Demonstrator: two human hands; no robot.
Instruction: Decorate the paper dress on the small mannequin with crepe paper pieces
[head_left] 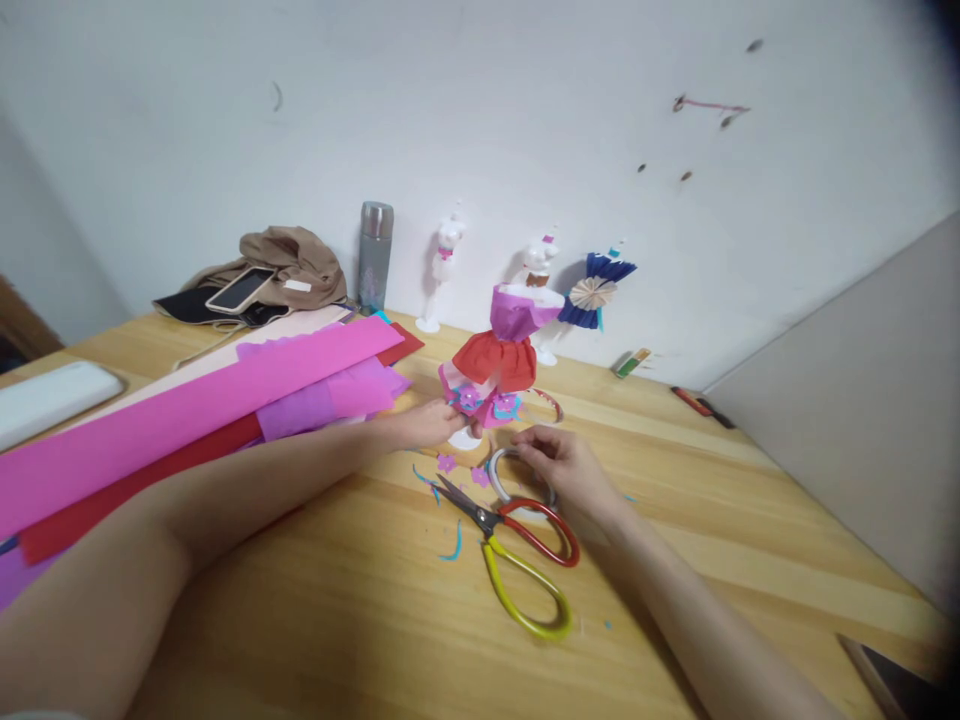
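A small mannequin (501,360) in a purple, red and pink paper dress stands on a white base at the middle of the wooden table (360,610). My left hand (429,424) rests at the dress hem, fingers pinched on its lower edge. My right hand (562,466) is closed on a roll of tape (501,475) lying just right of the base. Scissors (517,545) with one red and one yellow handle lie open in front of both hands, touching neither.
Long pink, red and purple paper sheets (187,410) lie at the left. Two more mannequins (444,265), a blue paper fan (596,290) and a grey flask (374,255) stand by the wall, with a bag and phone (241,288). Paper scraps (450,470) dot the table.
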